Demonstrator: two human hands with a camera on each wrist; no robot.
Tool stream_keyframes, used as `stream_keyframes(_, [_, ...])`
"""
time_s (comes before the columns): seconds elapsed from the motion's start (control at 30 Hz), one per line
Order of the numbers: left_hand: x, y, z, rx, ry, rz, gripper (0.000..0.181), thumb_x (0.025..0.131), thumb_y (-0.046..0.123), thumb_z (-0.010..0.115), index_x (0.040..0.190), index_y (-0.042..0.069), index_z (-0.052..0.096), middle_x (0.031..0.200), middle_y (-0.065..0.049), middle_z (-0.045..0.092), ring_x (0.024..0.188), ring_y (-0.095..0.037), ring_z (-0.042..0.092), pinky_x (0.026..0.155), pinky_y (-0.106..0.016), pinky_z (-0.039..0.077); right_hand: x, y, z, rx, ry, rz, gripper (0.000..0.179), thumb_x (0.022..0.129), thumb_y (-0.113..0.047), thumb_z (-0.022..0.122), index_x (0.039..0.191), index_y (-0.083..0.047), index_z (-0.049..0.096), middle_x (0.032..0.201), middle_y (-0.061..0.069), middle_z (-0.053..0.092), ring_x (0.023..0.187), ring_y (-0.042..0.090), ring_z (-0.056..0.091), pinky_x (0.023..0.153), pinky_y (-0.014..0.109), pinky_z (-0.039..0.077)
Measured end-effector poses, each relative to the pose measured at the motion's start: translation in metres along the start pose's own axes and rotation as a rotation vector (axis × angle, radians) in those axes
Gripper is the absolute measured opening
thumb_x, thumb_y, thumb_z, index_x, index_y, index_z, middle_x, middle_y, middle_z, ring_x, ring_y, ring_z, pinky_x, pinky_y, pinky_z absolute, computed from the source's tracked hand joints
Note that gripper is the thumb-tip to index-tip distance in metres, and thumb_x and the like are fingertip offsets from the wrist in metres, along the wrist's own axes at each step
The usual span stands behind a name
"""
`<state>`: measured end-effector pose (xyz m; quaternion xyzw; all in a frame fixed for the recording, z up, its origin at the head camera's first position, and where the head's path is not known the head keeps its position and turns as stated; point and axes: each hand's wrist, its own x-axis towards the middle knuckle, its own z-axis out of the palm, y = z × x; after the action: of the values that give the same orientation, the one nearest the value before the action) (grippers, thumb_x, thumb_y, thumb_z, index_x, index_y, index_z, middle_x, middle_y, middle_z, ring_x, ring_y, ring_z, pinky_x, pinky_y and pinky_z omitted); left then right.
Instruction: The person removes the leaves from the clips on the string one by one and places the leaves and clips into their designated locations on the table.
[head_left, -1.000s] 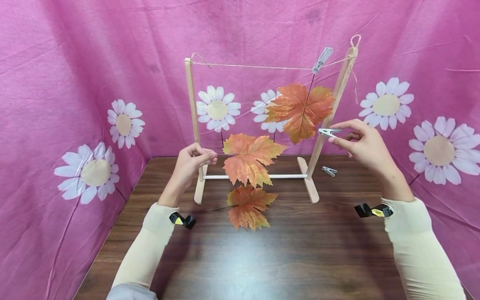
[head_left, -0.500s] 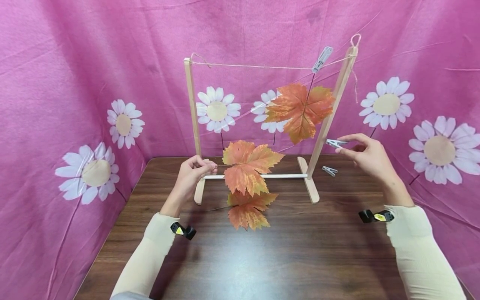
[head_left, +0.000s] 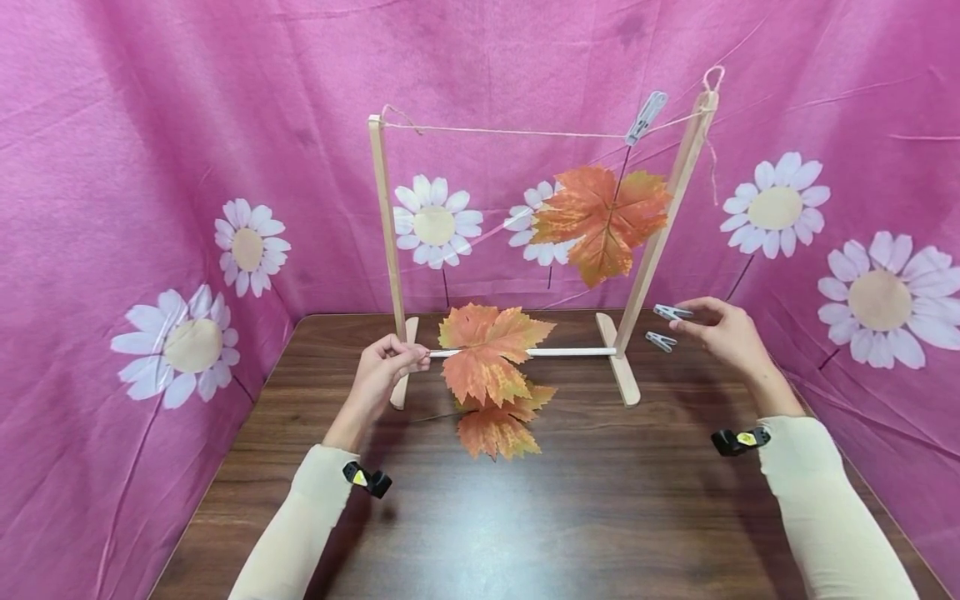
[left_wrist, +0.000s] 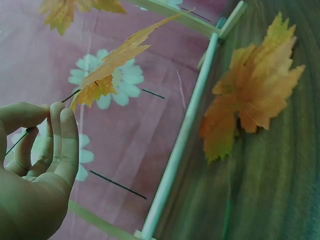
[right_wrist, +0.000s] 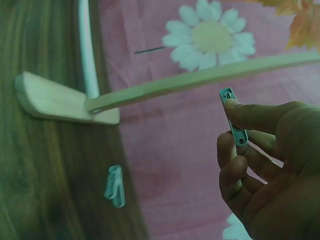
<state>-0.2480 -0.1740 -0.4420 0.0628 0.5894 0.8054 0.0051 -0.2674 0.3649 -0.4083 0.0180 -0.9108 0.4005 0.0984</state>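
My left hand [head_left: 382,371] pinches the thin stem of an orange artificial maple leaf [head_left: 487,350], held above the table in front of the rack. In the left wrist view the stem passes between thumb and fingertips of the left hand [left_wrist: 42,150]. My right hand [head_left: 723,337] pinches a grey clothespin [head_left: 671,312] between thumb and finger, right of the rack. Just below it a second clothespin [head_left: 660,342] lies on the table. Another leaf [head_left: 498,433] lies on the table, partly hidden by the held one. A third leaf [head_left: 603,221] hangs from the string by a clothespin [head_left: 646,118].
A wooden rack with a left post [head_left: 387,225], a right post [head_left: 663,229] and a white lower bar [head_left: 573,352] stands at the table's back. Twine [head_left: 510,132] spans the post tops. A pink flowered cloth [head_left: 315,125] surrounds the brown wooden table [head_left: 570,517].
My left hand has come down with the leaf, which now covers more of the one on the table. My right hand has lowered with its clothespin, close to the one lying there.
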Motion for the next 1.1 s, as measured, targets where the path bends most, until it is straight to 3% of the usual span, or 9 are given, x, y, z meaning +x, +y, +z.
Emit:
stream_keyframes(0.1, [-0.001, -0.007, -0.005, -0.005, 0.013, -0.006, 0.032, 0.099, -0.013, 0.059, 0.077, 0.010, 0.055, 0.086, -0.003, 0.080, 0.078, -0.015, 0.077, 0.081, -0.030, 0.067, 0.001, 0.011, 0.005, 0.032, -0.030, 0.036, 0.041, 0.098, -0.024, 0.079, 0.130, -0.002, 0.067, 0.071, -0.025, 0.065, 0.055, 0.004, 0.056, 0.047, 0.028, 0.050])
stream_keyframes(0.43, [-0.005, -0.030, -0.016, 0.001, 0.040, -0.060, 0.031, 0.097, -0.013, 0.060, 0.076, 0.009, 0.055, 0.086, -0.003, 0.080, 0.079, -0.015, 0.077, 0.079, -0.029, 0.066, 0.004, 0.044, 0.021, 0.009, -0.067, 0.092, 0.042, 0.098, -0.019, 0.077, 0.132, 0.002, 0.066, 0.068, 0.000, 0.068, 0.049, 0.011, 0.055, 0.044, 0.033, 0.051])
stream_keyframes(0.6, [-0.008, -0.040, -0.020, 0.049, 0.057, -0.116, 0.030, 0.097, -0.010, 0.062, 0.076, 0.012, 0.055, 0.085, 0.000, 0.080, 0.076, -0.012, 0.077, 0.057, -0.016, 0.053, 0.002, 0.056, 0.030, 0.015, -0.070, 0.125, 0.042, 0.098, -0.020, 0.076, 0.132, 0.003, 0.065, 0.070, 0.007, 0.070, 0.051, 0.015, 0.058, 0.045, 0.036, 0.054])
stream_keyframes(0.7, [-0.011, -0.046, -0.022, 0.029, 0.051, -0.122, 0.031, 0.096, -0.012, 0.061, 0.076, 0.011, 0.055, 0.084, -0.001, 0.079, 0.078, -0.015, 0.077, 0.060, -0.018, 0.057, 0.002, 0.062, 0.036, 0.010, -0.074, 0.137, 0.043, 0.099, -0.021, 0.076, 0.132, 0.004, 0.065, 0.073, 0.009, 0.072, 0.052, 0.016, 0.061, 0.046, 0.037, 0.055])
stream_keyframes(0.8, [-0.012, -0.051, -0.022, -0.001, 0.035, -0.117, 0.031, 0.096, -0.016, 0.059, 0.076, 0.008, 0.053, 0.084, -0.003, 0.079, 0.080, -0.017, 0.077, 0.078, -0.029, 0.067, 0.002, 0.069, 0.042, -0.009, -0.070, 0.145, 0.043, 0.099, -0.021, 0.076, 0.132, 0.004, 0.066, 0.080, 0.011, 0.073, 0.056, 0.015, 0.062, 0.048, 0.035, 0.056])
stream_keyframes(0.9, [-0.014, -0.056, -0.024, 0.009, 0.032, -0.130, 0.032, 0.095, -0.016, 0.057, 0.076, 0.008, 0.053, 0.083, -0.002, 0.079, 0.080, -0.016, 0.077, 0.080, -0.030, 0.067, 0.002, 0.075, 0.047, -0.021, -0.072, 0.145, 0.044, 0.099, -0.020, 0.076, 0.132, 0.006, 0.065, 0.083, 0.010, 0.072, 0.058, 0.013, 0.062, 0.049, 0.032, 0.056])
stream_keyframes(1.1, [-0.019, -0.063, -0.026, 0.024, 0.035, -0.164, 0.030, 0.095, -0.016, 0.057, 0.077, 0.007, 0.053, 0.083, -0.003, 0.078, 0.080, -0.015, 0.077, 0.079, -0.030, 0.067, 0.002, 0.085, 0.056, -0.035, -0.102, 0.162, 0.046, 0.098, -0.021, 0.077, 0.133, 0.006, 0.065, 0.072, -0.001, 0.067, 0.054, 0.012, 0.059, 0.047, 0.030, 0.053])
